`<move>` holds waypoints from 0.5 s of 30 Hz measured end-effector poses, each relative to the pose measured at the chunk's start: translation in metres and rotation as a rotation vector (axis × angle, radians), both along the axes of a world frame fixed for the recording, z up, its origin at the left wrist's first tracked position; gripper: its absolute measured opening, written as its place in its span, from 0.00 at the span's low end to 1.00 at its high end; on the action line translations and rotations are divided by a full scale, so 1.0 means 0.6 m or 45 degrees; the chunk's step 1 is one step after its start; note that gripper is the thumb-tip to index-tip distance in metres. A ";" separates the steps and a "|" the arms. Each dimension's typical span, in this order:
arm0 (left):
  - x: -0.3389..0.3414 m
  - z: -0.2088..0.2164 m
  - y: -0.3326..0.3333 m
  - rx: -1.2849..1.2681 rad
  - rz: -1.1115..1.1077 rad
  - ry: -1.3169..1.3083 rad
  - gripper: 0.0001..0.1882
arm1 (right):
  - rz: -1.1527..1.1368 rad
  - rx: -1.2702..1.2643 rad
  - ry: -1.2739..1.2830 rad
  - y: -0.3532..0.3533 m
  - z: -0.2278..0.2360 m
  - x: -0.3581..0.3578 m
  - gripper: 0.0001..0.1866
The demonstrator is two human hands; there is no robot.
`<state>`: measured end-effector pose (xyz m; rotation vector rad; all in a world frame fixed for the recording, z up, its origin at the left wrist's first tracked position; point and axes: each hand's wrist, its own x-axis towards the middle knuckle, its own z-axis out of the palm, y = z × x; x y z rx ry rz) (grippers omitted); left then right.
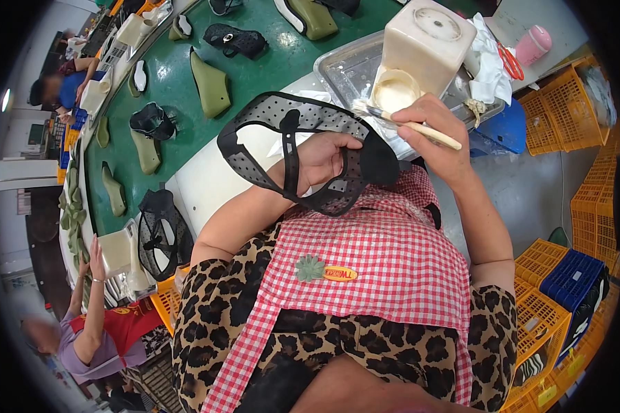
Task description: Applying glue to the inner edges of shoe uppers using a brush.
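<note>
My left hand [318,162] is inside a black dotted-mesh shoe upper [379,158], fingers curled, holding it up in front of my apron. A narrow strap of the upper crosses over my wrist. In my right hand [437,134] is a brush [442,138] with a pale wooden handle, gripped between thumb and fingers. Its whitish bristles are close to the upper's right edge; whether they touch it I cannot tell. Just beyond the brush stands a cream-coloured, boxy glue container [420,51], with pale creamy matter in its round opening [396,91].
The container stands in a grey plastic tray [327,65]. Green shoe lasts [208,86] and black uppers [234,41] lie on the green conveyor [176,82]. Red scissors [510,63] and a pink cup [532,45] are far right, above yellow crates [548,120]. Two co-workers [100,323] are at left.
</note>
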<state>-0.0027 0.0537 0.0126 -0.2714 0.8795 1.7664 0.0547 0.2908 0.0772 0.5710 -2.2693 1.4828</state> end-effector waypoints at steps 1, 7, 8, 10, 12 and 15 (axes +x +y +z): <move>0.004 0.001 0.005 -0.002 -0.003 0.000 0.13 | 0.058 0.024 0.067 -0.004 0.013 -0.002 0.09; 0.015 -0.017 0.014 -0.225 -0.011 0.348 0.12 | 0.116 0.101 0.205 -0.015 0.008 -0.016 0.10; 0.023 0.009 0.013 -0.349 -0.039 0.439 0.14 | 0.069 0.100 0.173 -0.020 0.000 -0.014 0.09; 0.026 0.019 0.007 -0.468 -0.067 0.531 0.17 | 0.041 0.094 0.114 -0.020 -0.016 -0.006 0.09; 0.019 -0.006 -0.002 -0.537 -0.087 0.593 0.17 | 0.023 0.096 0.051 -0.013 -0.032 0.004 0.09; 0.001 -0.039 -0.012 -0.597 -0.085 0.500 0.15 | -0.024 0.079 -0.052 -0.001 -0.052 0.025 0.09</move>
